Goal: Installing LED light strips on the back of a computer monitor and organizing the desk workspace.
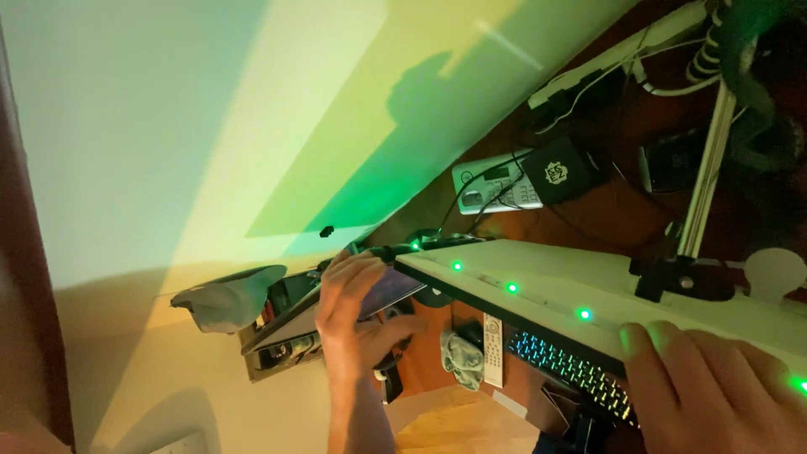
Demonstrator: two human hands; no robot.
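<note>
A pale wall [168, 109] fills most of what I see, washed white on one side and yellow-green on the other, with a dark shadow cast across the green patch. A dark wooden worktop [605, 202] meets it, strewn with cables. A white shelf [588, 290] runs across the view, small green lights dotted along its edge. Below it lies light wooden floor [454, 429]. A brown door frame [25, 277] borders the wall.
</note>
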